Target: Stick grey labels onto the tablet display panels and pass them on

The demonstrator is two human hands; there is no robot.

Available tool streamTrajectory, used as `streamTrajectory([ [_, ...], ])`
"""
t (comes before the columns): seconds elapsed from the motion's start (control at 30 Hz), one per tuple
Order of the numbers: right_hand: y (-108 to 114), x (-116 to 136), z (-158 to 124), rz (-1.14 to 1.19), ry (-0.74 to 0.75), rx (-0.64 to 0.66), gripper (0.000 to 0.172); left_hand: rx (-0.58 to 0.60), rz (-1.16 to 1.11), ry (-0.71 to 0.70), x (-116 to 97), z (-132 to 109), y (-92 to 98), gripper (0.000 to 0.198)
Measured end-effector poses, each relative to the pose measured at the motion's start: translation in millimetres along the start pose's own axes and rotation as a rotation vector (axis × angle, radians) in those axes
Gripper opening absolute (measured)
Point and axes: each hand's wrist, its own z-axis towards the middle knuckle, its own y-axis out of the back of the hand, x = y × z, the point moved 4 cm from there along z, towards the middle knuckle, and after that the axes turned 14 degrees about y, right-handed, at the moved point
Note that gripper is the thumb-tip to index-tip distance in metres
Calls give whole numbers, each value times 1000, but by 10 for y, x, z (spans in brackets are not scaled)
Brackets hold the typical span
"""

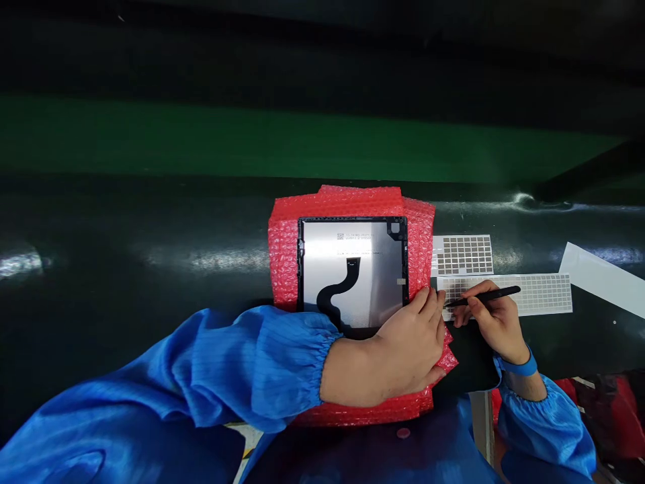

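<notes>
- Holding a black pen-shaped tool (pixel 494 294) in closed fingers, the right hand (pixel 496 319) is over the left end of a long sheet of small squares (pixel 547 292). The tool's tip sits just beside the fingertips of the left hand (pixel 408 339), so a slip could jab them.
- The left hand's fingers lie close together by that end of the sheet; whether they pinch anything cannot be told. If they do, an uneven pull could tear or wrinkle a small piece, or drag the sheet sideways.
- The screen panel (pixel 373 296) lies silver side up on red bubble wrap (pixel 285 249), on the bench (pixel 201 302) in front of the person. The wrap looks loose and layered, so a nudge could slide the panel along with it.
- The left forearm crosses the panel's lower part. Contact there cannot be made out, but leaning weight could press or flex the panel.
- A black ribbon cable (pixel 347 286) curves down towards the gathered cuff of the left sleeve (pixel 282 363). If the cuff snags it, the cable could crease or pull at its joint.
- Bare fingertips could smudge the silver surface, and the tool could scratch it if swung back.
- A smaller sheet (pixel 463 255) lies just beyond the long one; a knock could shift both.
</notes>
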Motion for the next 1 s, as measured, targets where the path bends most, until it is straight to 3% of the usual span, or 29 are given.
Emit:
streamTrajectory([
  [0.13,82,132,13,37,17,-54,17,-118,21,36,-30,-106,133,78],
  [0.27,119,438,116,32,116,-89,11,-204,10,-8,77,-388,490,70],
  [0.37,-33,690,289,10,191,-85,8,-168,-75,-17,246,-650,728,52],
  [0.43,-255,835,431,-2,224,-50,8,-111,-86,36,358,-800,780,49],
  [0.5,-552,953,568,6,247,18,9,-74,-47,81,433,-913,753,58],
  [0.6,-1032,1045,723,32,247,122,9,-42,13,172,520,-997,636,88],
  [0.73,-1529,945,843,24,166,197,12,-90,-1,309,656,-1012,492,103],
  [0.83,-1701,791,909,-9,116,171,18,-137,-41,345,732,-1008,411,95],
  [1.0,-1733,704,970,-84,101,133,20,-179,-82,317,728,-973,387,77],
])
